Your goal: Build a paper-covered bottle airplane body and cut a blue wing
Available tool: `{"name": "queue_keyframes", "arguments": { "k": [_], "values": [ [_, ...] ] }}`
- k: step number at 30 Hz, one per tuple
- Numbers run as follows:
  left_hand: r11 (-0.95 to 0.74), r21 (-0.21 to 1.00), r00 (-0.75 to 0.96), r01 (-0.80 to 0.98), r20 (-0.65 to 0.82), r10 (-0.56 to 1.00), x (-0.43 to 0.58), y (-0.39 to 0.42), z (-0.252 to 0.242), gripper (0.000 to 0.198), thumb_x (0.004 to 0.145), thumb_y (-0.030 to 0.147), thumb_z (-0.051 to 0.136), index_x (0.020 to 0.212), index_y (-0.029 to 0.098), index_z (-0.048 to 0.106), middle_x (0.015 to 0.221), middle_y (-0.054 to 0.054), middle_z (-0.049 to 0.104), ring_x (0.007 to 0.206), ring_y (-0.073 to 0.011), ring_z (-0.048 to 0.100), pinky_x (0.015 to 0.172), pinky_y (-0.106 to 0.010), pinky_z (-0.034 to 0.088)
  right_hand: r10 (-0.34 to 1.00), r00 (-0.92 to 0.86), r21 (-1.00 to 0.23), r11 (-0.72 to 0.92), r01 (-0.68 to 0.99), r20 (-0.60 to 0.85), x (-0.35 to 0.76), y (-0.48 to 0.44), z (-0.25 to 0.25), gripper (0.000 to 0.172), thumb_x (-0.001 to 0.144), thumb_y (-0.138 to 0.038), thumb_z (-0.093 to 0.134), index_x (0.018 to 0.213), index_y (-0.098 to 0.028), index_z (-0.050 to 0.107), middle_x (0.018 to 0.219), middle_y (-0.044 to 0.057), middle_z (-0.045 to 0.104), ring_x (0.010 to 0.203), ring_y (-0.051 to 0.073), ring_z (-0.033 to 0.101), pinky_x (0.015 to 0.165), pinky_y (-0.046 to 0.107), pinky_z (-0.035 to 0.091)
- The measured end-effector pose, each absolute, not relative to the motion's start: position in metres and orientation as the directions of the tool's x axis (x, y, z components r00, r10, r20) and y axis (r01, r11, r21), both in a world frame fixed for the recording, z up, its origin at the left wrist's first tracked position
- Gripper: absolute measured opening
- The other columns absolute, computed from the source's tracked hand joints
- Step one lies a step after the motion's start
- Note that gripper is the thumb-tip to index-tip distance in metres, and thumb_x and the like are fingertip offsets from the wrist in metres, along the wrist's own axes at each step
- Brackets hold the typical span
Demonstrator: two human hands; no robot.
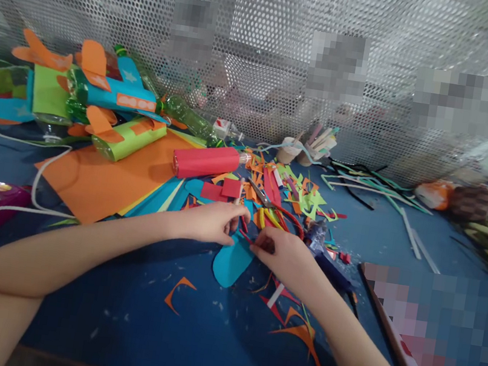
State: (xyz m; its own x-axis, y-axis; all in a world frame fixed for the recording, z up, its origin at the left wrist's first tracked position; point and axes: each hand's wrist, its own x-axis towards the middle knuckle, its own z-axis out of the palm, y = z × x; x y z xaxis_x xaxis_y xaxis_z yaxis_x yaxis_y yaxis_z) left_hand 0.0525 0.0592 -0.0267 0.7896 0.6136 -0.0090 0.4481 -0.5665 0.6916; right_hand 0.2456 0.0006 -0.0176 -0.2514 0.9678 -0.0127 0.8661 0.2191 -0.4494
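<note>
A rounded blue paper cutout [230, 265] lies on the table between my hands. My right hand [283, 251] has its fingers pinched at the cutout's upper right edge, on a thin pinkish-red strip [245, 236]. My left hand [220, 222] is curled at the cutout's upper edge, thumb beside the strip; what its fingers hold is hidden. Just beyond both hands are scissors [259, 194] with red handles, yellow curved pieces [270, 218] and small red paper squares [231, 188]. A bottle wrapped in red paper [205, 162] lies farther back.
Paper-covered bottles with orange fins [119, 97] lie at the back left, by orange paper sheets [102, 177]. A dark blue glue gun [334, 269] rests right of my right hand. Orange offcuts [309, 345] lie in front; a tablet-like panel [422, 338] is at the right.
</note>
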Motion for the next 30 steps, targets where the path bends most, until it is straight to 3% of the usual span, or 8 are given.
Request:
{"name": "queue_keyframes", "arguments": {
  "k": [5, 8, 11, 13, 16, 18, 22, 30],
  "values": [
    [-0.703, 0.541, 0.768, 0.461, 0.154, 0.622, 0.056, 0.044, -0.022, 0.030, 0.073, 0.015, 0.057, 0.103, 0.017, 0.055, 0.100, -0.007, 0.049, 0.079, -0.0143, 0.052, 0.069, -0.026, 0.044, 0.961, -0.275, -0.421, 0.253, 0.871, 0.008, 0.244, 0.001, -0.024, 0.004, 0.072, -0.022, 0.058, 0.068, -0.022, 0.058, 0.066, 0.000, 0.063, 0.059, 0.016, 0.057, 0.052, 0.026, 0.037],
    [-0.769, 0.480, 0.782, 0.423, 0.235, 0.577, 0.058, 0.035, -0.026, 0.020, 0.081, 0.016, 0.052, 0.100, 0.015, 0.059, 0.101, -0.008, 0.052, 0.093, -0.0175, 0.052, 0.083, -0.031, 0.043, 0.962, -0.275, -0.432, 0.252, 0.866, 0.010, 0.243, 0.002, -0.019, 0.005, 0.073, -0.025, 0.059, 0.069, -0.022, 0.059, 0.068, 0.001, 0.064, 0.060, 0.016, 0.058, 0.052, 0.025, 0.038],
    [-0.823, 0.411, 0.768, 0.392, 0.345, 0.539, 0.058, 0.033, -0.038, 0.021, 0.088, 0.019, 0.044, 0.101, 0.015, 0.060, 0.099, -0.008, 0.056, 0.094, -0.0178, 0.052, 0.086, -0.034, 0.044, 0.977, -0.214, -0.395, 0.198, 0.897, 0.003, 0.251, 0.002, -0.004, 0.016, 0.078, -0.033, 0.055, 0.069, -0.021, 0.060, 0.069, 0.002, 0.066, 0.062, 0.016, 0.060, 0.054, 0.025, 0.040],
    [-0.843, 0.374, 0.746, 0.386, 0.411, 0.524, 0.058, 0.035, -0.047, 0.024, 0.090, 0.019, 0.041, 0.105, 0.015, 0.059, 0.099, -0.009, 0.057, 0.094, -0.0175, 0.051, 0.085, -0.035, 0.045, 0.997, -0.054, -0.236, 0.066, 0.970, 0.058, 0.265, 0.001, 0.008, 0.023, 0.082, -0.036, 0.048, 0.068, -0.020, 0.060, 0.067, 0.002, 0.065, 0.061, 0.017, 0.060, 0.054, 0.026, 0.040],
    [-0.853, 0.331, 0.728, 0.405, 0.448, 0.519, 0.059, 0.038, -0.055, 0.027, 0.090, 0.018, 0.041, 0.111, 0.015, 0.057, 0.104, -0.009, 0.056, 0.097, -0.0182, 0.049, 0.086, -0.038, 0.045, 0.987, 0.018, 0.109, -0.036, 0.993, 0.162, 0.295, 0.001, 0.016, 0.021, 0.082, -0.034, 0.050, 0.083, -0.016, 0.060, 0.084, 0.009, 0.067, 0.081, 0.024, 0.062, 0.068, 0.031, 0.043],
    [-0.860, 0.308, 0.733, 0.407, 0.452, 0.509, 0.059, 0.040, -0.056, 0.026, 0.090, 0.018, 0.041, 0.110, 0.014, 0.058, 0.104, -0.009, 0.056, 0.098, -0.0184, 0.048, 0.087, -0.037, 0.044, 0.998, 0.033, 0.277, -0.045, 0.960, 0.046, 0.316, 0.002, 0.014, 0.031, 0.081, -0.039, 0.051, 0.086, -0.011, 0.061, 0.085, 0.015, 0.067, 0.083, 0.029, 0.062, 0.069, 0.035, 0.043],
    [-0.872, 0.298, 0.740, 0.388, 0.464, 0.487, 0.059, 0.039, -0.053, 0.025, 0.091, 0.019, 0.040, 0.101, 0.013, 0.062, 0.097, -0.009, 0.058, 0.093, -0.0177, 0.047, 0.084, -0.034, 0.046, 0.963, 0.048, 0.261, 0.023, 0.965, -0.266, 0.341, 0.005, 0.005, 0.034, 0.081, -0.041, 0.048, 0.083, -0.012, 0.065, 0.086, 0.015, 0.068, 0.081, 0.030, 0.063, 0.067, 0.036, 0.045],
    [-0.890, 0.278, 0.769, 0.362, 0.452, 0.453, 0.059, 0.041, -0.059, 0.025, 0.091, 0.018, 0.039, 0.104, 0.012, 0.059, 0.087, -0.008, 0.060, 0.087, -0.0163, 0.050, 0.084, -0.034, 0.045, 0.967, -0.031, 0.252, 0.096, 0.963, -0.251, 0.341, 0.006, -0.005, 0.030, 0.071, -0.023, 0.059, 0.096, -0.006, 0.062, 0.096, 0.019, 0.063, 0.086, 0.030, 0.062, 0.073, 0.035, 0.046]
  ]
}}
